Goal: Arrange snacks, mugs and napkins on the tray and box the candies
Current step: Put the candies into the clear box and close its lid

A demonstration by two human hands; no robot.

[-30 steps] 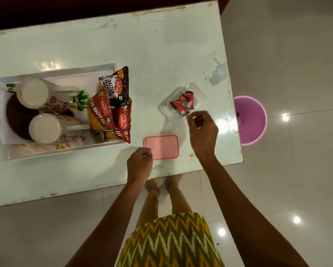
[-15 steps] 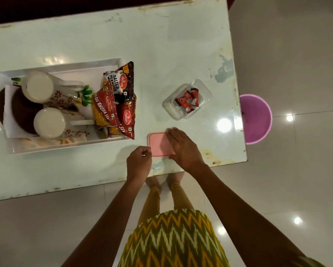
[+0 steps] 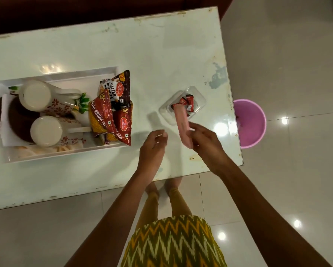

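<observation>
A clear plastic box (image 3: 199, 97) with several red-wrapped candies (image 3: 188, 105) stands on the white table (image 3: 161, 54) near its right edge. My right hand (image 3: 206, 143) holds the pink lid (image 3: 183, 126) tilted on edge, just in front of the box and partly over it. My left hand (image 3: 152, 149) hovers beside it with fingers loosely curled, holding nothing that I can see. At the left, a white tray (image 3: 61, 151) carries two floral mugs (image 3: 46, 130), snack packets (image 3: 113, 110) and white napkins (image 3: 5, 122).
A pink bucket (image 3: 250, 122) stands on the tiled floor just past the table's right edge. My feet (image 3: 161, 184) show under the near table edge. A dark wall or sofa runs behind the table's far edge.
My right hand has lifted the pink lid off the table and tilted it up toward the candy box. My left hand has risen slightly and moved right.
</observation>
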